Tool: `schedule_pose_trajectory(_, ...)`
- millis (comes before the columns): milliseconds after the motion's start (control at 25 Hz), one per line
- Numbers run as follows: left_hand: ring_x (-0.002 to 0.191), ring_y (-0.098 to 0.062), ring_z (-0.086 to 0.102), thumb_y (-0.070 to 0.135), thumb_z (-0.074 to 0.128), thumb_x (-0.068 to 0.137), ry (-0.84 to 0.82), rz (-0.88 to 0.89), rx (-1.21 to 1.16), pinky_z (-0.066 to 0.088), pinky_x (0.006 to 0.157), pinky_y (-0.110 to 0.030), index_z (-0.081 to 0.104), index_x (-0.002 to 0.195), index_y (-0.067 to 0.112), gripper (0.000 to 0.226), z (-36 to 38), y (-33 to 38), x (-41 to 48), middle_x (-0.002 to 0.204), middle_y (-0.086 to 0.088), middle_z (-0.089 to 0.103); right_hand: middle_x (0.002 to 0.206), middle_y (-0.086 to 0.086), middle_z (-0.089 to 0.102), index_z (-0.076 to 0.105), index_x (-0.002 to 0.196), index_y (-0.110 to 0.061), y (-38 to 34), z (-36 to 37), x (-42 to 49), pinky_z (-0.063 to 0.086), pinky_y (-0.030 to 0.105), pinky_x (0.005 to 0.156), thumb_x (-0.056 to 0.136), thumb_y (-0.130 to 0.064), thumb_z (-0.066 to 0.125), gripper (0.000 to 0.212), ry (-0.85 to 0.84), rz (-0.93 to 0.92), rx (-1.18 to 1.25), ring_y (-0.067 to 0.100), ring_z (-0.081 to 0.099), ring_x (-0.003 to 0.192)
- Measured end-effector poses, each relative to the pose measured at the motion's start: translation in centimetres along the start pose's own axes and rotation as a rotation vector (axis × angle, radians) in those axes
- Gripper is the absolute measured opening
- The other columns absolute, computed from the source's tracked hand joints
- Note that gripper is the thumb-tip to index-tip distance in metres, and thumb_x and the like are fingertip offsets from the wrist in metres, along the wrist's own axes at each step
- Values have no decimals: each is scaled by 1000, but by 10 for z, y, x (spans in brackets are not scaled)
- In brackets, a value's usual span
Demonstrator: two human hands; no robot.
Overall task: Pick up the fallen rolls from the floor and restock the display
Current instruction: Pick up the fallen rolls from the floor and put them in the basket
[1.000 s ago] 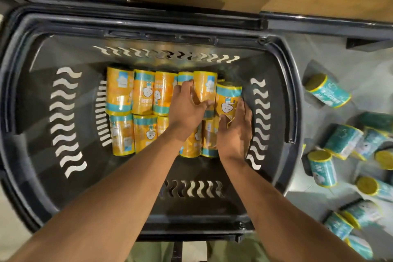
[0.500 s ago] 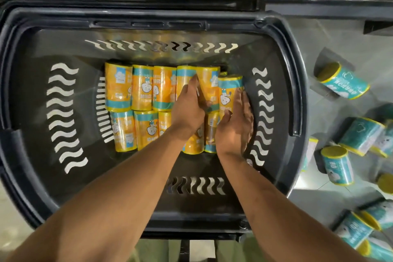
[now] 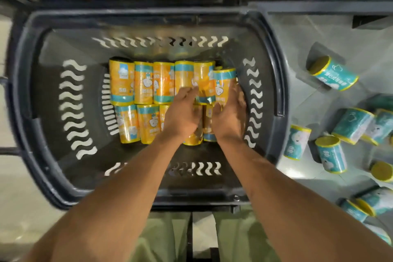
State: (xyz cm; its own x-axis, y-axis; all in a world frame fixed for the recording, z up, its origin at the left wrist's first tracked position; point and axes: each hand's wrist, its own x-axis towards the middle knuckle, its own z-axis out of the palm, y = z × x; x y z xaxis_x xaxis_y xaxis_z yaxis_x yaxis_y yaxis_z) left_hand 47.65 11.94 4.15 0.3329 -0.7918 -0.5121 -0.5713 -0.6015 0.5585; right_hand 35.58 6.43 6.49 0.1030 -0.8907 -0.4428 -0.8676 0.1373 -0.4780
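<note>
Dark grey plastic basket (image 3: 274, 74) holds about eleven orange wrapped cylindrical rolls (image 3: 143, 85) in two rows. The left hand (image 3: 182, 117) rests on them, fingers loose. The right hand (image 3: 230, 117) cups the 1 o'clock roll (image 3: 224, 83). About nine teal wrapped rolls (image 3: 332, 73) lie on the grey floor (image 3: 297, 49) at 3 o'clock.

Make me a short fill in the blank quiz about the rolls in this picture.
1. The orange rolls lie in ___ rows inside the dark basket.
2. The teal rolls lie outside it on the ___.
3. The left hand and the right hand touch rolls at the ___ end of the rows.

Missing words: two; floor; right.
</note>
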Motion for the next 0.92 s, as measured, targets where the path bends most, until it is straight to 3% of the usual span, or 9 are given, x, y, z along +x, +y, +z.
schedule_pose_trajectory(120, 137, -23, 48, 25, 65, 93, 30, 34, 39, 46, 110, -40, 46, 151, 15, 62, -58, 21, -69, 150, -4, 48, 148, 8, 53, 42, 154, -15, -24, -62, -31, 43, 39, 112, 96, -24, 60, 62, -10, -113, 71, 24, 49, 135)
schedule_pose_trajectory(200, 137, -23, 48, 27, 64, 93, 106, 79, 66, 44, 112, -40, 49, 149, 13, 59, -109, 41, -107, 149, -5, 51, 149, 4, 53, 44, 153, -18, -45, -111, -70, 42, 40, 113, 95, -35, 58, 61, -17, -193, 11, 24, 47, 137)
schedule_pose_trajectory(360, 138, -26, 47, 39, 55, 96, 103, 143, 115, 41, 114, -41, 49, 148, 12, 59, -219, 104, -196, 148, -7, 52, 150, 7, 51, 47, 150, -16, -85, -219, -188, 40, 45, 115, 95, -42, 66, 64, -33, -138, -39, 28, 45, 140)
schedule_pose_trajectory(600, 136, -36, 47, 41, 54, 91, -20, 425, 235, 39, 114, -50, 50, 146, 7, 64, -349, 220, -302, 148, -15, 51, 151, 9, 51, 48, 149, -15, -124, -359, -359, 36, 53, 117, 89, -56, 61, 74, 77, -30, -93, 34, 45, 141)
schedule_pose_trajectory(760, 132, -36, 50, 35, 63, 92, -51, 570, 329, 40, 112, -48, 54, 141, 6, 58, -377, 292, -370, 143, -17, 56, 157, 7, 44, 42, 154, -18, -121, -424, -459, 29, 50, 122, 93, -61, 54, 76, 184, 133, -43, 30, 37, 147)
schedule_pose_trajectory(920, 130, -35, 54, 46, 47, 90, -163, 662, 352, 42, 112, -44, 58, 140, 9, 62, -359, 363, -417, 139, -13, 60, 155, 9, 48, 47, 151, -14, -84, -470, -512, 35, 49, 119, 93, -66, 45, 78, 382, 243, 67, 31, 41, 144)
